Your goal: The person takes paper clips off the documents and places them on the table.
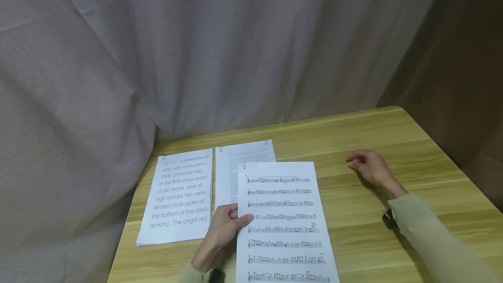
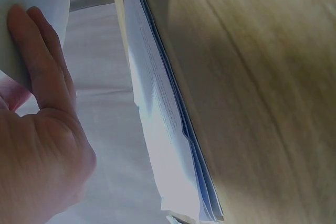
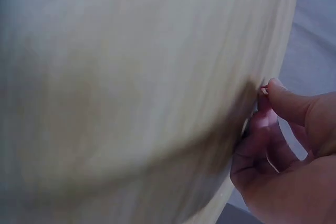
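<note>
Music sheet (image 1: pixel 280 235): held up over the desk (image 1: pixel 369 239), lower end running out of the head view; a reddish clip (image 1: pixel 244 166) at its top left corner.
Left grip (image 1: pixel 224 227): pinching the music sheet by its left edge, thumb on the printed face, fingers behind.
Right grip (image 1: pixel 371 169): thumb and fingertip pinched on a small red item (image 3: pixel 264 88), too small to identify; just above the desk, well apart from the papers.
Small-print stack (image 1: pixel 223 178): on the desk, partly hidden by the music sheet in the head view; clips at both upper corners.
Large-print stack (image 1: pixel 178 200): flat on the desk, just left of the small-print stack; clipped at both upper corners, legible heading "Lin Yu's seventeenth year".
Sleeves (image 1: pixel 428 230): light, a dark device (image 1: pixel 390 219) at the right wrist.
Backdrop: grey curtain (image 1: pixel 235 56) behind the desk.
</note>
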### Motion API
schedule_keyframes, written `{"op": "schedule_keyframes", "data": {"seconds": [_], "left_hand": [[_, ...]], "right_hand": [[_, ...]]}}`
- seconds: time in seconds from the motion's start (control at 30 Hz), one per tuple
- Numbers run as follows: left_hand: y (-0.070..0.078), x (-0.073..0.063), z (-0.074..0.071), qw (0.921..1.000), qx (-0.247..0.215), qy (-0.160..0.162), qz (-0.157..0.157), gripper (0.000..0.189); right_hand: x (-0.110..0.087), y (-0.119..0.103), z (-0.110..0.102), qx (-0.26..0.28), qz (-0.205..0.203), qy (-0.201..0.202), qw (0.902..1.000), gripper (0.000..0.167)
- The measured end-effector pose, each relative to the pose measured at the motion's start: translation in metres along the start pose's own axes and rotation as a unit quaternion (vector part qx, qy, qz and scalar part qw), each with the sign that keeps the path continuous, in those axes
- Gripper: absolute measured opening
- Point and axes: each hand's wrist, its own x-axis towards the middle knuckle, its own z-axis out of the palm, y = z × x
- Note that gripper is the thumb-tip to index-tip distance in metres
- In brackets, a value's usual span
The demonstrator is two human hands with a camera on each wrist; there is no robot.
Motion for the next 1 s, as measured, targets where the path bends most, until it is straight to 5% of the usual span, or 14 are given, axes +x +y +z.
{"op": "schedule_keyframes", "data": {"seconds": [1.0], "left_hand": [[-0.0004,0.0007,-0.0007,0.9998,-0.018,0.003,0.004,0.035]], "right_hand": [[0.0016,-0.0053,0.0060,-0.019,0.081,0.022,0.9963,0.021]]}}
